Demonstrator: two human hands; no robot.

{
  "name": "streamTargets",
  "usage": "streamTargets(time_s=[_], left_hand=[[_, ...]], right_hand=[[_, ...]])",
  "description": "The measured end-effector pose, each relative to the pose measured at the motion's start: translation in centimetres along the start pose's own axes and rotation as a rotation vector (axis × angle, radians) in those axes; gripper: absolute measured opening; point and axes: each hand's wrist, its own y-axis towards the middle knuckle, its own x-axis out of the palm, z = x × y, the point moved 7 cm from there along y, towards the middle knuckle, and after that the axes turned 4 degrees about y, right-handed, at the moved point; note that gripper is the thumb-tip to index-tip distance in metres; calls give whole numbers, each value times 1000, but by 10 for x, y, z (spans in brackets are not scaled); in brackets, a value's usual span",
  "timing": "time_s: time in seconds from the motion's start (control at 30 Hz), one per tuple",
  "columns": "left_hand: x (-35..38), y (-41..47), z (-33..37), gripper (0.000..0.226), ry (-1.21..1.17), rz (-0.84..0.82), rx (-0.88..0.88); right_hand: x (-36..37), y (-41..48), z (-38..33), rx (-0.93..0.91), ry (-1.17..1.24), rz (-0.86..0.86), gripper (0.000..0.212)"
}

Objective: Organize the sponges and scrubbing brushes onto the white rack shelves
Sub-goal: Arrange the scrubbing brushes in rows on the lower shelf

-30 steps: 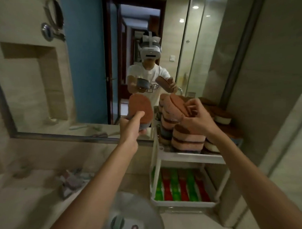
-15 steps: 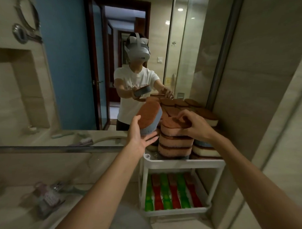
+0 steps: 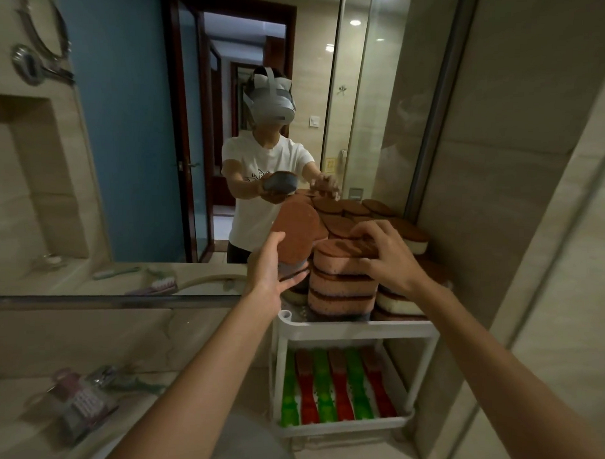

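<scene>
A white two-shelf rack (image 3: pixel 356 329) stands on the counter against the mirror and right wall. Its top shelf carries stacks of oval sponges with brown scrub tops. My right hand (image 3: pixel 387 254) rests with curled fingertips on the top pink sponge (image 3: pixel 341 261) of the front stack. My left hand (image 3: pixel 270 267) holds a blue-grey sponge with a brown face (image 3: pixel 296 230), tilted upright just left of that stack. The lower shelf holds a row of green and red scrubbing brushes (image 3: pixel 336 388).
A large wall mirror (image 3: pixel 142 155) behind the rack reflects me and the sponges. Small bottles (image 3: pixel 79 398) lie on the counter at lower left. A basin rim (image 3: pixel 249 443) sits near the bottom edge. The tiled wall (image 3: pixel 501 202) closes the right side.
My right hand lowered the pink sponge flat onto the front stack. My left hand with its sponge moved closer to the rack. The view shifted down and left.
</scene>
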Motion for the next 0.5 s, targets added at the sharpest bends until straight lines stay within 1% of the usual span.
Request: streamTargets(time_s=[0.07,0.1,0.2,0.27,0.33,0.43,0.5], left_hand=[[1,-3,14,18,110,26,114],[4,-5,22,19,175,29,177],[23,-12,40,12,378,-31,311],[40,-15,41,13,454,-99,326],[57,-17,38,20,497,-153,333],[85,-21,30,35,541,-271,293],[101,-25,25,32,566,-379,289]], right_hand=[[-14,-8,-16,-117,-5,105,62],[-19,-12,-24,-183,-27,123,69],[-28,-17,-47,-343,-180,111,85],[-34,-17,-49,-357,-298,100,91],[-38,-17,-46,-352,-362,70,90],[-49,-22,-38,-348,-332,84,87],[-57,-23,-29,-331,-299,109,86]])
